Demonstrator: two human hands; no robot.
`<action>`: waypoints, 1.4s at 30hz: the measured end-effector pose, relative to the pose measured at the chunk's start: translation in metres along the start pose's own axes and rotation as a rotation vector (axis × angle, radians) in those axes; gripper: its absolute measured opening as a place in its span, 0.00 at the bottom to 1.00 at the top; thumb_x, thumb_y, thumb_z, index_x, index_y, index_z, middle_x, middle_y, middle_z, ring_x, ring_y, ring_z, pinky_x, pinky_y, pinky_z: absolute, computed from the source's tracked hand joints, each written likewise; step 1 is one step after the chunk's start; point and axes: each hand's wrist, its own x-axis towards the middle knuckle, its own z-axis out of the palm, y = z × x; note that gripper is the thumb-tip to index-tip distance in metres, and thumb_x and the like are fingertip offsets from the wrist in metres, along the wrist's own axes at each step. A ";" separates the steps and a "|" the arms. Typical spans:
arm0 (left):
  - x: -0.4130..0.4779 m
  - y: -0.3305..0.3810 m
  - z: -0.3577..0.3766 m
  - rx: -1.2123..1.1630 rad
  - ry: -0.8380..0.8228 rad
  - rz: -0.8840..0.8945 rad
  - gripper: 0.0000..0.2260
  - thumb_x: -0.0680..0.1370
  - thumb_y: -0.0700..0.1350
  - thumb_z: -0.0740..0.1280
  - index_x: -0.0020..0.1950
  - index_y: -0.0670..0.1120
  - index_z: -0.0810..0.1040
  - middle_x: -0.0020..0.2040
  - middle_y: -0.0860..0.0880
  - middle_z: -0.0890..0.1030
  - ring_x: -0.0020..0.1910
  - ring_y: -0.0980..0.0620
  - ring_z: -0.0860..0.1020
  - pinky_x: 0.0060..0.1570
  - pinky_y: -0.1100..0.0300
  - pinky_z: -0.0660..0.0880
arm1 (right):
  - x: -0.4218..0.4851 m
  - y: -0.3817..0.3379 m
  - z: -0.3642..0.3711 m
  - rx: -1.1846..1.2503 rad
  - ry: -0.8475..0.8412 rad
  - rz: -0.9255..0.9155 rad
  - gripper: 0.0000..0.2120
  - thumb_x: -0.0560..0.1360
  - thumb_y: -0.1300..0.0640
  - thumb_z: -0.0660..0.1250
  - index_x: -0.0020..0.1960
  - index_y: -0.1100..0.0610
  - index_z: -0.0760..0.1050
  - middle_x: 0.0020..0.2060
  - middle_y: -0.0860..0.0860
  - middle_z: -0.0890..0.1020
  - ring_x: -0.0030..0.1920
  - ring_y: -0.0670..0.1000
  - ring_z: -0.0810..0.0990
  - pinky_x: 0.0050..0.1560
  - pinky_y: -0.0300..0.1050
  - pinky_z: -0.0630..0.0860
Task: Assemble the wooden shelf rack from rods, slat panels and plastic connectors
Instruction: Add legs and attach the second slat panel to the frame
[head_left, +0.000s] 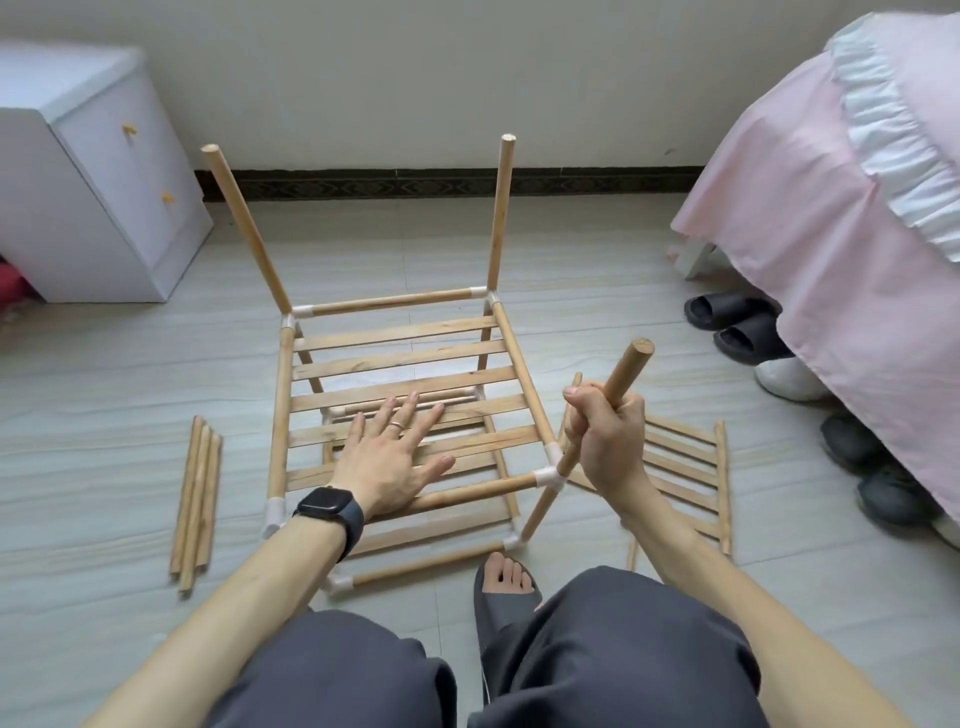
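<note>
Broadly, the rack (389, 304) stands half-built on the floor (104, 415) before the person's knees. It has two tiers of rails and slats, with two uprights (501, 208) rising from the far corners and none in the near-left corner. Its top panel (400, 358) lies level. A spare panel (685, 467) lies on the floor to the right, behind the right hand (605, 441). Spare rods (195, 499) lie bundled on the floor to the left, apart from the rack.

The left hand (395, 457) rests flat on the top panel, its fingers (410, 410) straight and spread, gripping nothing; it looks to be holding the frame down. The right hand is clenched round a rod (626, 371), with the fist near the rod's middle.

The rod's long axis slants. Its lower end points down and left at the near-right connector (551, 475), and its upper end leans up and away to the right. The lower tip meets the connector, but how deep it sits I cannot tell. The coming move likely turns on that tilt: the far uprights stand near vertical, so this rod probably wants swinging upright over the socket, then pushing straight down. The right hand is the one on it, and the left braces.
</note>
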 end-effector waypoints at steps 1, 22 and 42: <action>-0.005 -0.003 -0.001 0.003 0.005 -0.005 0.31 0.80 0.71 0.47 0.80 0.66 0.42 0.83 0.53 0.40 0.81 0.49 0.39 0.79 0.42 0.40 | -0.001 -0.003 -0.001 -0.034 0.014 0.023 0.20 0.73 0.59 0.63 0.23 0.52 0.65 0.20 0.49 0.65 0.24 0.52 0.63 0.30 0.50 0.62; -0.100 -0.108 -0.001 -0.227 0.309 -0.188 0.21 0.84 0.58 0.54 0.78 0.59 0.65 0.80 0.52 0.63 0.76 0.50 0.64 0.75 0.50 0.62 | -0.024 0.049 0.126 -0.868 -0.540 -0.272 0.07 0.78 0.49 0.67 0.54 0.49 0.80 0.54 0.46 0.80 0.58 0.50 0.74 0.57 0.47 0.73; -0.054 -0.248 0.152 -0.298 -0.171 -0.900 0.21 0.82 0.52 0.58 0.75 0.49 0.66 0.70 0.44 0.71 0.70 0.44 0.70 0.62 0.50 0.72 | 0.002 0.111 0.228 -1.167 -0.824 -0.391 0.29 0.80 0.31 0.40 0.80 0.33 0.49 0.81 0.49 0.58 0.82 0.51 0.51 0.80 0.57 0.50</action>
